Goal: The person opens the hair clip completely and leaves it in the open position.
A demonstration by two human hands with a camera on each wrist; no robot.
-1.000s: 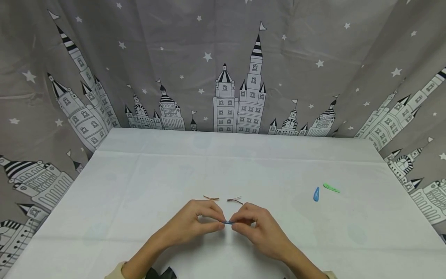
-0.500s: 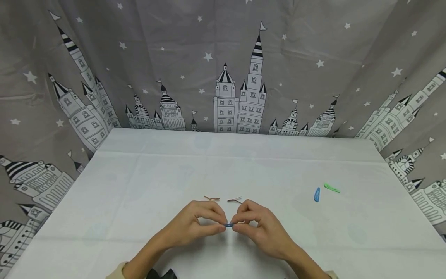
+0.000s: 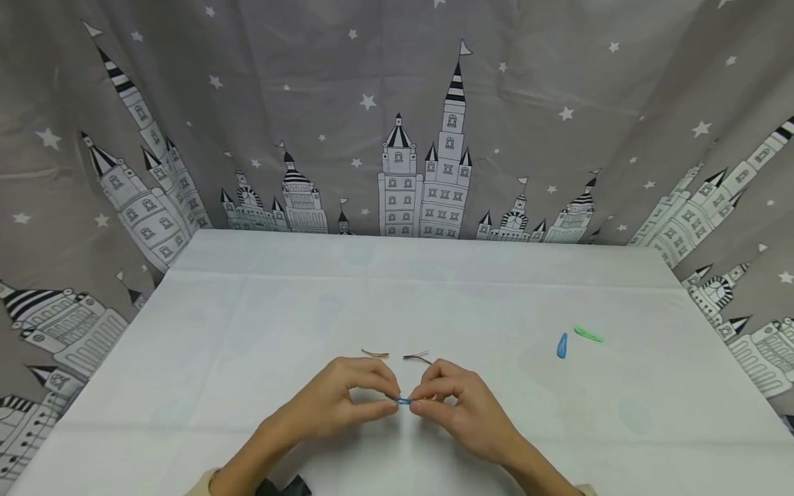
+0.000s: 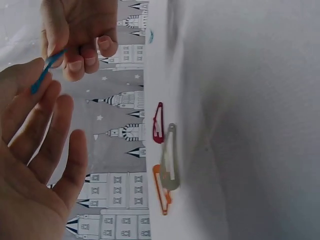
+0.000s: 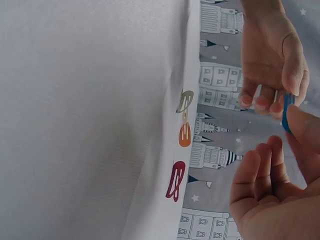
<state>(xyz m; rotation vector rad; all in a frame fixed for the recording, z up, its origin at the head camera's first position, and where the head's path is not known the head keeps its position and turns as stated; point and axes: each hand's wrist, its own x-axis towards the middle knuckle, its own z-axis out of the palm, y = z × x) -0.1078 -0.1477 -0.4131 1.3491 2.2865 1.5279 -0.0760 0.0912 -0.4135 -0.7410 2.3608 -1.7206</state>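
Note:
A blue snap hair clip (image 3: 404, 401) is stretched between my two hands, just above the table. My left hand (image 3: 341, 396) pinches one end between thumb and forefinger, and my right hand (image 3: 459, 406) pinches the other. Part of the clip is hidden by the fingertips. The left wrist view gives its narrow, slightly bent side, the blue clip (image 4: 46, 72) running from one hand to the other. Behind the hands lie an orange-brown clip (image 3: 375, 353) and a dark reddish clip (image 3: 417, 356). A grey-green clip (image 4: 170, 160) also appears in the wrist views.
Toward the right of the white table (image 3: 298, 310) lie another blue hair clip (image 3: 562, 346) and a green one (image 3: 588, 334). A black object (image 3: 287, 486) shows at the bottom edge by the left forearm. A grey castle-print curtain (image 3: 322, 83) hangs behind.
The held clip has turned a little between the fingers: it was a thin dark line, and now two blue strands with a slit show. Both hands stay nearly in place.

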